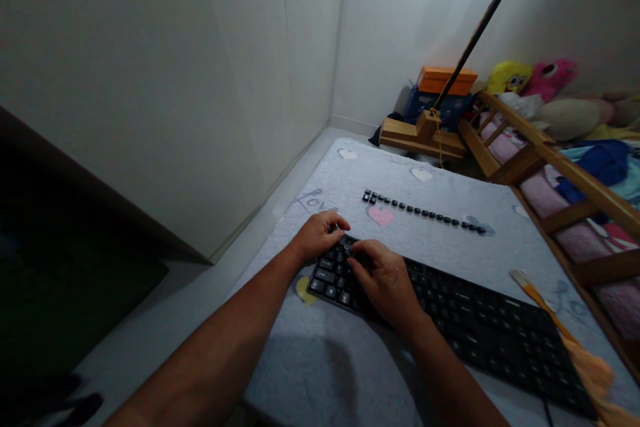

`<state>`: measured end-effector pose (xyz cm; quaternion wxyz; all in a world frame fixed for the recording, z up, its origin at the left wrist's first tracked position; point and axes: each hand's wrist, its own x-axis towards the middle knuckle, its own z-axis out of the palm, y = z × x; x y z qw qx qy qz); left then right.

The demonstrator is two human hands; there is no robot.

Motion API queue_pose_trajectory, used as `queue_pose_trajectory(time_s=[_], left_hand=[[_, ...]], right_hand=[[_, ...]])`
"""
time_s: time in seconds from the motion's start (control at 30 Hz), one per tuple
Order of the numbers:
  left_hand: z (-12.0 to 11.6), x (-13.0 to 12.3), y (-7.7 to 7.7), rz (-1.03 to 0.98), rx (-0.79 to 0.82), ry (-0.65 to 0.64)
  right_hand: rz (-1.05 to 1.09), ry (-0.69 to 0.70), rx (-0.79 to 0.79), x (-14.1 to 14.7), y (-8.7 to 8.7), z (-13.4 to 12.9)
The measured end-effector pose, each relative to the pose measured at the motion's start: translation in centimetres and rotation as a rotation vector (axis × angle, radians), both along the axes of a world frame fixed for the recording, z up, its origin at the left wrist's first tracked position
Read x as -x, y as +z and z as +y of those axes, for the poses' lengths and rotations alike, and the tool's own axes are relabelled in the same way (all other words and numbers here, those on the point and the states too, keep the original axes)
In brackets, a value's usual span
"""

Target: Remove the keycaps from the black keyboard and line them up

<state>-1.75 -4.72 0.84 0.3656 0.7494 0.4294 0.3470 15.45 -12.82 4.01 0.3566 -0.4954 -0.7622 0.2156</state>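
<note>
A black keyboard (465,310) lies slantwise on a pale bedsheet. My left hand (320,235) is closed around its upper left corner, thumb on top near the edge. Over the left part of the keys, my right hand (383,277) has thumb and forefinger bent together in a pinch at the upper rows. Whatever sits between those fingertips is too small and too hidden to make out. Beyond the keyboard, a long row of loose black keycaps (417,210) lies on the sheet, with a few grouped at its left end.
A brush with an orange handle (535,293) and an orange cloth (590,370) lie right of the keyboard. The keyboard's cable (547,410) leaves its near edge. A wooden rail (565,153) borders the right side, a pale cabinet (240,80) the left. A wooden stand (423,133) is behind.
</note>
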Motion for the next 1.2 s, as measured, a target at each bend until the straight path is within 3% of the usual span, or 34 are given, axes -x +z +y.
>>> queue_pose_trajectory(time_s=[0.47,1.2], left_hand=[[0.04,-0.07,-0.04,0.022,0.006,0.027],[0.10,-0.04,-0.12,0.034,-0.003,0.015]], right_hand=[[-0.137,-0.004,-0.087,-0.10,0.04,-0.55],[-0.069,-0.082,-0.091,0.27,-0.10,-0.24]])
